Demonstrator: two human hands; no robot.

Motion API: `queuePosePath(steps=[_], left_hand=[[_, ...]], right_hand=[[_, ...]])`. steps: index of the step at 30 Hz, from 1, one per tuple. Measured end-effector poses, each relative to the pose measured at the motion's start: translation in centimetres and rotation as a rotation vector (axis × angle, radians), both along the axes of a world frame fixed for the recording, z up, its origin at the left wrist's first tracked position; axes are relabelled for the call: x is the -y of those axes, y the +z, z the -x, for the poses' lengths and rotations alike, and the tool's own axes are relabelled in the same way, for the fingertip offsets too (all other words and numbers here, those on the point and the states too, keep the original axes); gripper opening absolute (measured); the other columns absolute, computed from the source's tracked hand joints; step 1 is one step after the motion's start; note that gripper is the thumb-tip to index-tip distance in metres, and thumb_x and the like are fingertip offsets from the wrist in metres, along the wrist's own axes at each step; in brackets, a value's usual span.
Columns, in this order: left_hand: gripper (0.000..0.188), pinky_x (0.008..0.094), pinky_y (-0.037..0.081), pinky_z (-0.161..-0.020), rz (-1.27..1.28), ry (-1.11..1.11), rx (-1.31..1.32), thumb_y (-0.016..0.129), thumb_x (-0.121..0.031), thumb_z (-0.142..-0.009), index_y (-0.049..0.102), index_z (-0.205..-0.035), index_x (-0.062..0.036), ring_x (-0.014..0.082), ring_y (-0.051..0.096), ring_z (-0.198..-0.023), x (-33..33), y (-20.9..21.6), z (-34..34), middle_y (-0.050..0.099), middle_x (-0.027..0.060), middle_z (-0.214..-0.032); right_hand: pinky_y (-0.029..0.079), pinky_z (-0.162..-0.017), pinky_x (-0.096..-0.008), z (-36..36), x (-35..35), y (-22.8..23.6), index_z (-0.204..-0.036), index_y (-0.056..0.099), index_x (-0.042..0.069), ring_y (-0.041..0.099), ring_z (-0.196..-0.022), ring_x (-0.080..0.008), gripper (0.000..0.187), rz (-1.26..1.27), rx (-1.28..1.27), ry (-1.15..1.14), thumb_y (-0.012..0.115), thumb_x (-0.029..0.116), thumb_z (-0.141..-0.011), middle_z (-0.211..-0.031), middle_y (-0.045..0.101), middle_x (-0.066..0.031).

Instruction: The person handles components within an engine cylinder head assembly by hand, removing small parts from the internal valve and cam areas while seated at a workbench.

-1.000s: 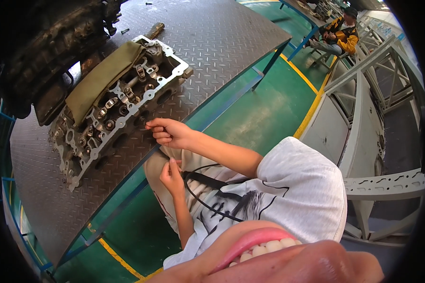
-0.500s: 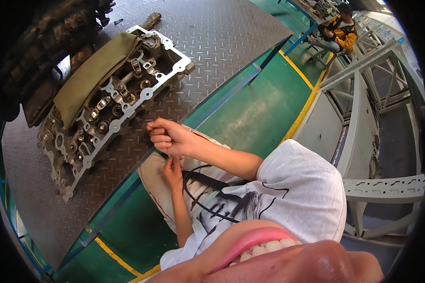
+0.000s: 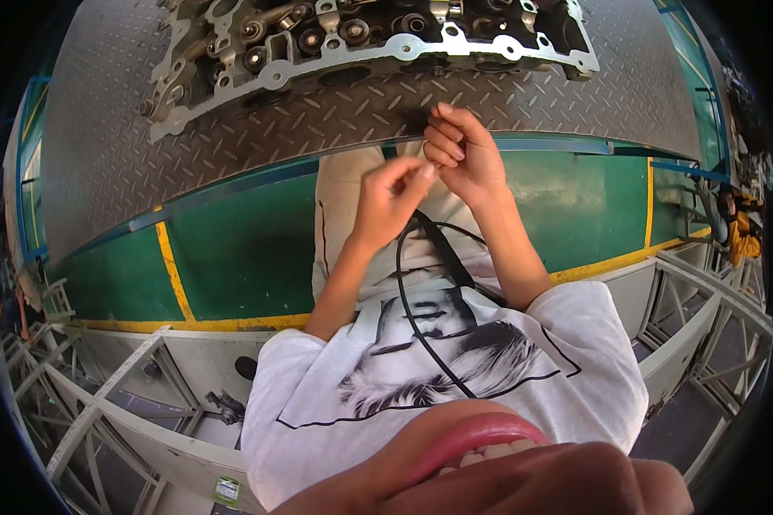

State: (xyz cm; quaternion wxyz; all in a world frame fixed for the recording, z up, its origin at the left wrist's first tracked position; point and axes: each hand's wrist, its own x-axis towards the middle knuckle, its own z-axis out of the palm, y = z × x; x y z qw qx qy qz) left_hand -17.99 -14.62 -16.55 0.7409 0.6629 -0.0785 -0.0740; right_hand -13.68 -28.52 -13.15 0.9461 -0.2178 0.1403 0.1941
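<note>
A metal engine cylinder head (image 3: 407,48), with springs and rocker parts in its cavities, lies on the diamond-plate table (image 3: 352,120). Over the table's near edge, just short of the casting, my right hand (image 3: 465,156) is closed with its fingers curled and the thumb side turned up. Close beside it on the left is my left hand (image 3: 388,199), its thumb and fingers drawn together in a pinch near the right hand's lower fingers. Slight blur softens its fingertips. Whatever either hand holds, if anything, is too small or hidden to make out. Neither hand touches the casting.
Blue rails (image 3: 558,144) run under the table edge. Green floor with yellow lines (image 3: 173,275) lies beneath. Pale metal frames (image 3: 120,378) stand close behind me on both sides. A person in a yellow and black jacket (image 3: 745,240) sits at the far right. A black cord (image 3: 412,318) hangs over my shirt.
The view has swung round, so the cylinder head now lies straight ahead and its cloth is out of view. My left hand has risen from below my right hand to beside it.
</note>
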Motion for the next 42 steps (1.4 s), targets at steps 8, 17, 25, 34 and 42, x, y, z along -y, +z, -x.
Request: queuePosePath(steps=[8,17,25,34,42], left_hand=[[0.013,0.0206,0.031,-0.045,-0.161,0.283,0.11,0.064,-0.013,-0.083,0.063,-0.081,0.0003,0.0036,0.041,-0.05,1.1,4.3,-6.2,0.05,0.0005,-0.053],[0.012,0.0184,0.033,-0.05,0.122,0.144,-0.025,0.064,-0.009,-0.083,0.063,-0.078,0.0019,0.001,0.045,-0.055,1.7,3.4,-7.3,0.057,-0.0028,-0.06],[0.007,0.0174,0.032,-0.051,0.199,0.295,-0.106,0.061,-0.005,-0.083,0.062,-0.079,0.0012,0.0004,0.043,-0.058,0.5,3.1,-6.5,0.061,-0.0016,-0.07],[0.015,0.0196,0.035,-0.048,-0.092,0.352,0.067,0.068,-0.012,-0.079,0.062,-0.085,0.001,0.003,0.045,-0.052,1.2,3.5,-6.6,0.056,-0.0009,-0.059],[0.017,0.0211,0.03,-0.043,-0.195,0.323,0.125,0.071,-0.015,-0.079,0.065,-0.083,0.0007,0.0038,0.039,-0.045,3.6,2.7,-6.5,0.048,-0.0001,-0.048]], right_hand=[[0.023,-0.042,-0.0218,-0.3,-0.2,-0.1,-0.073,0.05,0.005,0.026,-0.045,-0.0051,0.013,0.085,0.042,-0.055,0.055,0.007,-0.085,-0.057,0.034,0.0042],[0.023,-0.043,-0.0213,-0.1,-0.5,-0.1,-0.067,0.046,0.007,0.028,-0.047,-0.006,0.019,0.179,0.092,-0.088,0.055,0.004,-0.084,-0.058,0.035,0.0029],[0.024,-0.046,-0.0218,0.9,-1.5,0.3,-0.071,0.054,0.005,0.031,-0.047,-0.0051,0.012,0.373,0.195,-0.089,0.06,0.004,-0.081,-0.054,0.041,0.0036],[0.029,-0.052,-0.0166,2.1,-0.9,0.3,-0.077,0.061,0.002,0.042,-0.057,-0.0003,0.01,0.854,0.277,-0.214,0.067,0.008,-0.081,-0.063,0.053,0.0048],[0.033,-0.055,-0.015,0.3,1.4,0.2,-0.084,0.063,0.0,0.045,-0.062,0.0001,0.008,1.031,0.32,-0.512,0.065,0.007,-0.084,-0.069,0.055,0.0052]])
